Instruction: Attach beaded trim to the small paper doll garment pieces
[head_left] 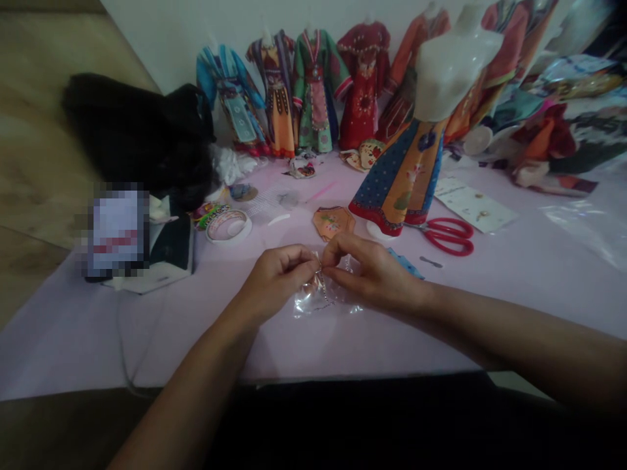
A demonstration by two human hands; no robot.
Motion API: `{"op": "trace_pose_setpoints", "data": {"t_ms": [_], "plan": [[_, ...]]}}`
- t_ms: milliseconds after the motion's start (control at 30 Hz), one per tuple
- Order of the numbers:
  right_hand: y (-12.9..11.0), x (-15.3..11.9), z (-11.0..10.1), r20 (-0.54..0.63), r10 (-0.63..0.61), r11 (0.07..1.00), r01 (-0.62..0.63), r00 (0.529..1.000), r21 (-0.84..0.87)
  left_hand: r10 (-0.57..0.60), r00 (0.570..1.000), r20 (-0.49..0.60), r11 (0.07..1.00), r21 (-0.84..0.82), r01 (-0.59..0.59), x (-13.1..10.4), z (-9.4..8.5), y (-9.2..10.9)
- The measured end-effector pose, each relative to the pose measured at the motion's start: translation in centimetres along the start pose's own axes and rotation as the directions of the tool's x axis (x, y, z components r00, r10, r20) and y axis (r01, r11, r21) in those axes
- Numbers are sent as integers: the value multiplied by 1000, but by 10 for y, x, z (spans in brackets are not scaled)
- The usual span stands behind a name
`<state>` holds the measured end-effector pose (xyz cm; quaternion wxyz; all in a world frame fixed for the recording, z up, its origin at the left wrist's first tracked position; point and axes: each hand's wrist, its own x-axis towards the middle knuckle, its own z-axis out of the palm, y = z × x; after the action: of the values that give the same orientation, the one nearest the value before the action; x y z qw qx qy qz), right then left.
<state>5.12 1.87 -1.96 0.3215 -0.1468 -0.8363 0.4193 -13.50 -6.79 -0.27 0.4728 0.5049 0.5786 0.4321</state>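
My left hand [281, 277] and my right hand [369, 267] meet fingertip to fingertip over the front middle of the table. Both are closed in a pinch on a thin beaded chain [324, 287], which dangles below the fingertips. Under them lies a small clear plastic bag [306, 305], shiny and crumpled. Just beyond my hands is an orange embroidered fabric piece [333, 222]. A blue patterned scrap [405, 263] shows partly behind my right hand.
Red-handled scissors [448, 236] lie right of a white mannequin [455, 68] in a blue-and-orange skirt [401, 176]. Left are a tape roll [228, 226], a pixelated phone-like object [117, 228] and a black bag [142, 130]. Several miniature dresses [316, 91] line the wall.
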Motion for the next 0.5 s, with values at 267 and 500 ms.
{"op": "trace_pose_setpoints", "data": {"t_ms": [267, 500], "plan": [[0, 2, -1, 13, 24, 995, -25, 1000, 95, 7, 999, -36, 1000, 18, -6, 1, 2, 3], [6, 5, 1, 24, -33, 993, 31, 999, 110, 28, 998, -62, 975, 220, -14, 1, -9, -3]]}}
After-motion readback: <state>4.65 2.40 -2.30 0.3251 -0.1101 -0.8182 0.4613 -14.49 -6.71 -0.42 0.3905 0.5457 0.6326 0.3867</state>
